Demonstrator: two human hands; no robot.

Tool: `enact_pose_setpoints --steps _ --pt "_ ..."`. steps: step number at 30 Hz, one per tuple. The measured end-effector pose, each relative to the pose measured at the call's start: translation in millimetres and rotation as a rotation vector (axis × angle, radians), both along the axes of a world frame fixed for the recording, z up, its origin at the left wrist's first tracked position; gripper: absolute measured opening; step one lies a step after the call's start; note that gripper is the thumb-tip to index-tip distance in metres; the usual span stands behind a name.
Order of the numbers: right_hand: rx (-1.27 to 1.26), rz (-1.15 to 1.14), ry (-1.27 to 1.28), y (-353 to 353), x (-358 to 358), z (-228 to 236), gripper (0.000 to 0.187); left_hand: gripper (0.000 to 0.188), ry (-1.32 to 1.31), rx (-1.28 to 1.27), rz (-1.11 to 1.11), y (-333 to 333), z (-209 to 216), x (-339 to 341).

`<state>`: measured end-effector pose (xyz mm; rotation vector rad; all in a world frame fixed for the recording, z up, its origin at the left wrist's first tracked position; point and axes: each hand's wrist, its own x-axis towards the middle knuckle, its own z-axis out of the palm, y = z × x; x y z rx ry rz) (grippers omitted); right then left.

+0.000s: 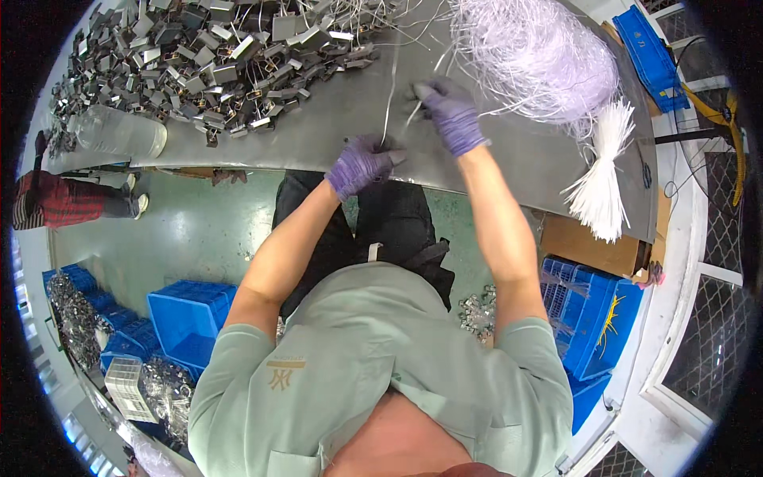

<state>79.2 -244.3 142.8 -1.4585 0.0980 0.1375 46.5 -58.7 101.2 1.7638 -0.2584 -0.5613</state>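
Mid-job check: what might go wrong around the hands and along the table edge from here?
Snagging: loose strands of the tangled pale heap reach close to the right grip at the wrist, so a sideways pull might catch them.
Knocking off: the clear container sits at the front edge of the table and could fall if bumped.
Spilling: the white bundle fans out toward that edge, so some pieces might slip off.
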Motion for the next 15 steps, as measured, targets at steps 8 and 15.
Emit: enact_pose_setpoints --steps 8,15 --pt "-0.579 0.184 -0.111 41.6 -41.7 -29.4 0.03 0.031 -0.155 -0.065 0.067 18.7 -24.1 -5.7" --pt "-0.556 -0.19 -0.182 36.3 -50.8 -15.3 0.029 0.047 0.085 -0.145 0.056 65.5 -12.8 -33.1"
